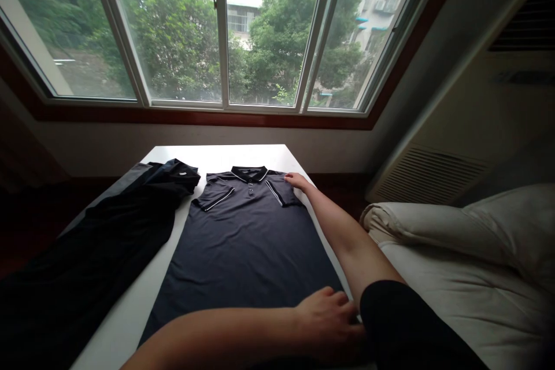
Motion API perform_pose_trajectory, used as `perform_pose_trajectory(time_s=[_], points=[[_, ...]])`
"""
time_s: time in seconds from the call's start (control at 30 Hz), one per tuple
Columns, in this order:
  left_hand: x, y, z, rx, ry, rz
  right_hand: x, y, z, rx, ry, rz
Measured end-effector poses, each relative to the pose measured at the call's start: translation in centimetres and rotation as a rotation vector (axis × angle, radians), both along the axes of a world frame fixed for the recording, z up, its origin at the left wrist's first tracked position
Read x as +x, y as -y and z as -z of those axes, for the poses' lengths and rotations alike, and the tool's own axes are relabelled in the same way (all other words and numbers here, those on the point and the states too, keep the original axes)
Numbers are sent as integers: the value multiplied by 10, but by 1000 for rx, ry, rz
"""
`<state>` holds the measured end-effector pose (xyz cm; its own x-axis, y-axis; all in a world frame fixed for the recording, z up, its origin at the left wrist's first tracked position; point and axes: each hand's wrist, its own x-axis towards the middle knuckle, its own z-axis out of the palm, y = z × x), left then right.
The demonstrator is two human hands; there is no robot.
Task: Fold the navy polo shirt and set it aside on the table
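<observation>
A dark grey polo shirt (251, 243) lies front up on a white table, collar at the far end. Both short sleeves are folded inward over its front, showing white-striped cuffs. At its right shoulder edge, my right hand (297, 181) pinches the fabric between thumb and fingers. My left hand (328, 321) reaches across the lower part of the shirt to its right side edge, fingers curled onto the cloth there. The left forearm covers part of the shirt's lower end, and the left fingertips are partly hidden.
Dark garments (130, 231) lie in a pile along the left of the white table (221, 153). A cream padded sofa (451, 277) stands close on the right, with an air conditioner (451, 156) behind it. Windows (225, 40) span the wall beyond the table.
</observation>
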<state>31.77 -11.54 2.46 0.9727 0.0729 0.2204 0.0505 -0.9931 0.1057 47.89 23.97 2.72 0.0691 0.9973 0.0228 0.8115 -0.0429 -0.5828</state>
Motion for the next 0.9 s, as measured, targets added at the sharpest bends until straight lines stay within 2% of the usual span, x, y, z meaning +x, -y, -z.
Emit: perform_pose_trajectory(time_s=[0.1,0.2,0.33,0.47,0.63,0.83,0.9], points=[[25,2,0,-101,-172,34,3,-2,3,-36,-55,11],[25,-3,-2,-140,-216,55,4,2,3,-47,-111,38],[-7,-5,-9,-76,-91,30,-1,5,0,-53,-208,94],[-37,1,-18,-14,-14,-6,-10,6,-5,-127,-295,138],[-65,4,-28,-26,75,-102,-22,9,-12,-185,-292,97],[-104,6,-39,-40,63,-262,-32,2,-21,-64,-183,112],[-114,8,-44,-47,85,-258,-33,-3,-24,-12,-135,141]])
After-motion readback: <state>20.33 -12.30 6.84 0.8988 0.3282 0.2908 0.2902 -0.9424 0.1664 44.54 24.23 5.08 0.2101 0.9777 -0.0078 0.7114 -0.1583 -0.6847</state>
